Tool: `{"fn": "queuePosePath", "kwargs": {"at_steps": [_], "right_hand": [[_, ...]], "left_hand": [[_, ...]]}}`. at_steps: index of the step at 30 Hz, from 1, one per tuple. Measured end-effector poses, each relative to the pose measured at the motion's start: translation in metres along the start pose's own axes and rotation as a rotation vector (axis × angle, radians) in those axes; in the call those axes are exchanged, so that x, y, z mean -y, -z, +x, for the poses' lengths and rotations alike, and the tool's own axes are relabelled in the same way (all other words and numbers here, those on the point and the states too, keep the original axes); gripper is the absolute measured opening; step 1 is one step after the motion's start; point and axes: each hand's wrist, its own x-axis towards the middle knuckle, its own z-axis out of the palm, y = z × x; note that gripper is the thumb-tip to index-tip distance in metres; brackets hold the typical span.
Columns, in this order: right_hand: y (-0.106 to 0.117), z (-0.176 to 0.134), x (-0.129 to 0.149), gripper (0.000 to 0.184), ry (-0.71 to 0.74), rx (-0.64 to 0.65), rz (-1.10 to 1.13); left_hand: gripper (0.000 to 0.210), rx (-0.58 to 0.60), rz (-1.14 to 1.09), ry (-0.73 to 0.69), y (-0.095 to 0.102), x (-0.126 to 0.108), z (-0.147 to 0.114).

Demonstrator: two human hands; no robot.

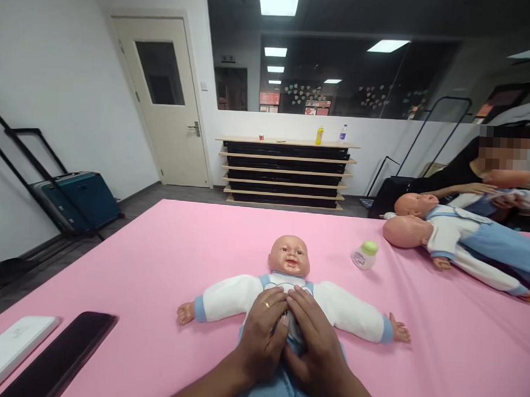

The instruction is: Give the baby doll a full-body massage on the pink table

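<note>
Both hands, left hand (263, 333) and right hand (315, 341), press flat with fingers extended, gripping nothing, on the doll (287, 293) chest; keep them centred, pressure even

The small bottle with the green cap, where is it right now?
In the head view, the bottle lies on the pink mat, right of the doll, near the two other dolls' heads.
</note>
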Motion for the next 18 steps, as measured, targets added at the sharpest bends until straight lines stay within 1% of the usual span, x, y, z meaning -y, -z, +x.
{"fn": "queuePosePath", "kwargs": {"at_steps": [2,4,6,8,10,13,16,18], "right_hand": [[0.001,0.001,0.0,0.058,0.032,-0.012,0.014],[0.001,0.003,0.0,0.053,0.048,-0.008,0.03],[-0.001,0.005,-0.001,0.051,0.043,0.012,0.03],[-0.003,0.006,-0.003,0.054,0.022,0.044,0.013],[-0.006,0.006,-0.005,0.057,-0.004,0.059,-0.014],[-0.01,0.003,-0.01,0.064,-0.029,0.03,-0.066],[-0.014,-0.001,-0.014,0.069,-0.034,0.011,-0.101],[-0.016,-0.003,-0.015,0.07,-0.029,0.017,-0.109]], "left_hand": [[0.036,-0.027,0.018,0.073,-0.002,0.002,-0.003],[0.036,-0.079,0.037,0.137,-0.004,0.004,-0.006],[0.038,-0.142,0.064,0.148,-0.005,0.005,-0.008],[0.04,-0.179,0.083,0.083,-0.004,0.003,-0.008],[0.038,-0.182,0.069,-0.021,-0.002,-0.001,-0.007],[0.03,-0.183,-0.002,-0.14,0.002,-0.008,-0.003],[0.022,-0.152,-0.051,-0.237,0.006,-0.012,0.004],[0.022,-0.119,-0.049,-0.276,0.007,-0.013,0.007]]}}
